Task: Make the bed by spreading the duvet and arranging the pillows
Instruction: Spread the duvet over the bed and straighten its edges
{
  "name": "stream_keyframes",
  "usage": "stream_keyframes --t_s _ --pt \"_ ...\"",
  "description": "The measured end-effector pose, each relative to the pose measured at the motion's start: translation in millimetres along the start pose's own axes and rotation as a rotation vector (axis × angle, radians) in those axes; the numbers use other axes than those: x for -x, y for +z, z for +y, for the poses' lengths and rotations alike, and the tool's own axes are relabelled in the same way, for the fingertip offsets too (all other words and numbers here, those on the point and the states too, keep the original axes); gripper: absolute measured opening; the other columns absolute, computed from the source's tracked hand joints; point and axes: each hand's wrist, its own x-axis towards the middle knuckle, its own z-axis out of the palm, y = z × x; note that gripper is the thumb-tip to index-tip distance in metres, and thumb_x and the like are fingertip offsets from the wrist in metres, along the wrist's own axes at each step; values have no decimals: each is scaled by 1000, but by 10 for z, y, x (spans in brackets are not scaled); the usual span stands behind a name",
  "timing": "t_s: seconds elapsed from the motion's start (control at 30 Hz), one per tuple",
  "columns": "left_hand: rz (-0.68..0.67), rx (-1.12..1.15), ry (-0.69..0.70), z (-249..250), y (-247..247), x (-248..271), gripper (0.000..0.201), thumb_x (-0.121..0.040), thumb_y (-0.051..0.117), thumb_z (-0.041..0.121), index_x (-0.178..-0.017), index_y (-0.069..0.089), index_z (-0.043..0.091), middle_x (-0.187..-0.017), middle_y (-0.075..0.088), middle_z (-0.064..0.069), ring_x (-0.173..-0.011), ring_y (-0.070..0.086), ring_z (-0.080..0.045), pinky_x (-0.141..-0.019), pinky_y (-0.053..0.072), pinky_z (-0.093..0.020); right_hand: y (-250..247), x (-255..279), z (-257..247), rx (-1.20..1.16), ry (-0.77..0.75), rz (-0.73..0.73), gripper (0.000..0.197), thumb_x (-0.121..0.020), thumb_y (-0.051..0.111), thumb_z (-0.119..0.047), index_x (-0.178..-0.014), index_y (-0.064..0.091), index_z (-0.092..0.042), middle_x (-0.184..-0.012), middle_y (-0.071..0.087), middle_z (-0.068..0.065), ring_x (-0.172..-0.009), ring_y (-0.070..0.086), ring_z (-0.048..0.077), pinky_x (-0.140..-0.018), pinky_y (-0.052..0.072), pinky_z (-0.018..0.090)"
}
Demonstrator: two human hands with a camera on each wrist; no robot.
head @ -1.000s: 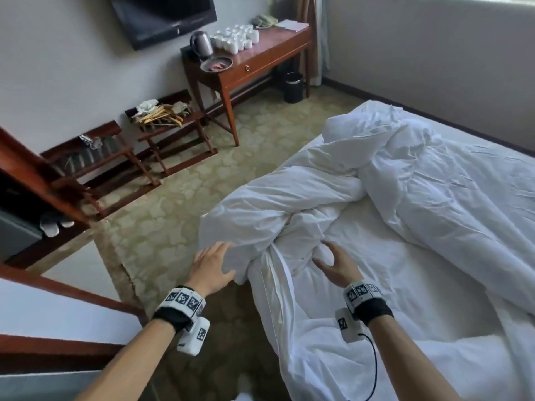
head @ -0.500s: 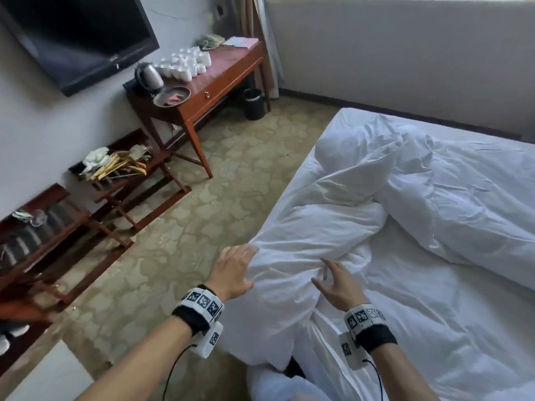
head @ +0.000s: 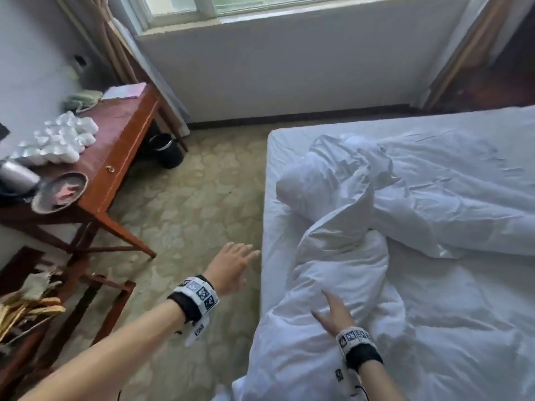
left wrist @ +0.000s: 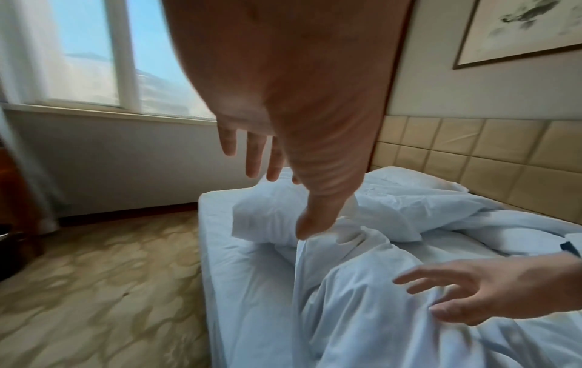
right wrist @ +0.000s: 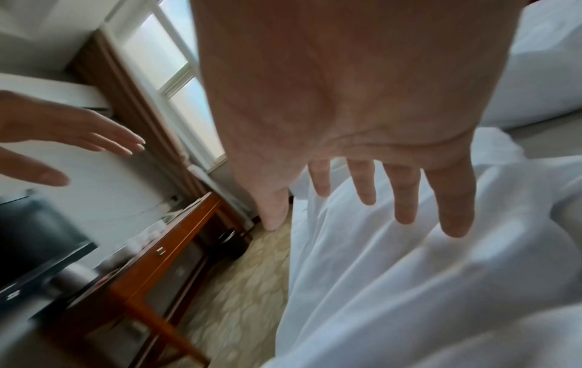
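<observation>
Reaching over the bed [head: 278, 175] from its near left edge, both hands empty. Left hand [head: 231, 266] has fingers straight and spread, hovering above the carpet [head: 185, 204] just beside the mattress edge, not touching any fabric. Right hand [head: 333, 314] has fingers apart and relaxed, palm down over the near end of the duvet [head: 333, 256]; contact with the cloth is hard to confirm, nothing pinched or gripped.

Duvet state: white, heavily bunched and twisted. It forms a thick rolled ridge running along the bed's left edge, from the near end, where it spills over the side toward the floor, up to a crumpled knot around mid-bed. From that knot a second mass folds off toward the right side of the bed. Deep creases everywhere, no flat spread section. Bare wrinkled sheet shows at the far left corner and to the right of the ridge.

Pillow [left wrist: 409, 179], white, lies at the headboard [left wrist: 472, 159] end, seen in the left wrist view, partly behind the duvet heap. Whether a second pillow sits in the pile I cannot tell.

Off the bed: wooden counter [head: 121, 134] against the left wall with white cups [head: 63, 137], a kettle [head: 16, 176] and a tray [head: 58, 192]; black bin [head: 168, 150] under its far end; window [head: 289, 4] across the far wall.
</observation>
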Motion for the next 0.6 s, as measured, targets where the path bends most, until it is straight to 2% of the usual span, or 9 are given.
stream_keyframes --t_s 0.07,0.2,0.27,0.33,0.4,0.5,0.6 --pt "9 -19 121 -272 -31 -550 86 -83 68 33 -157 26 26 -161 31 -4 -147 31 -25 -124 15 -43 -64 -168 -123 -43 79 110 87 -91 65 -57 -160 24 -22 -164 29 5 -151 28 23 -122 27 38" --pt "60 -108 366 -809 14 -1661 87 -80 70 33 -157 30 25 -160 33 -5 -147 31 -26 -122 16 -43 -56 -690 -394 -155 227 297 93 -85 59 -69 -160 18 -31 -164 29 8 -148 32 30 -119 33 44" --pt "64 -118 494 -1080 1 -2150 87 -78 71 34 -155 32 25 -158 35 -4 -146 32 -26 -122 18 -43 -37 -951 -633 -228 296 379 96 -82 57 -71 -159 21 -29 -163 28 9 -148 31 31 -120 32 43" --pt "93 -127 551 -1378 -65 -2541 87 -78 72 36 -154 32 24 -157 36 -3 -145 33 -26 -122 19 -43 -84 -1182 -982 -250 360 458 93 -84 61 -65 -160 22 -27 -164 27 8 -148 30 31 -120 31 42" --pt "47 -118 595 -1694 -147 -2769 88 -79 72 37 -155 29 24 -158 35 -4 -146 32 -26 -123 19 -44 -148 -1342 -1415 -299 431 484 88 -89 66 -55 -159 23 -26 -164 25 7 -149 29 32 -120 31 42" --pt "48 -120 660 -2144 -329 -3132 89 -80 70 37 -156 27 25 -159 34 -4 -146 31 -26 -122 20 -45 -267 -1567 -1955 -351 470 510 84 -88 70 -50 -157 27 -28 -159 31 6 -147 31 31 -119 32 43" --pt "54 -115 689 -2459 -539 -3578 91 -79 72 40 -155 26 24 -160 33 -4 -147 30 -24 -122 19 -43 -482 -1779 -2240 -344 517 550 88 -89 71 -50 -159 23 -29 -160 30 8 -147 31 32 -120 31 45"
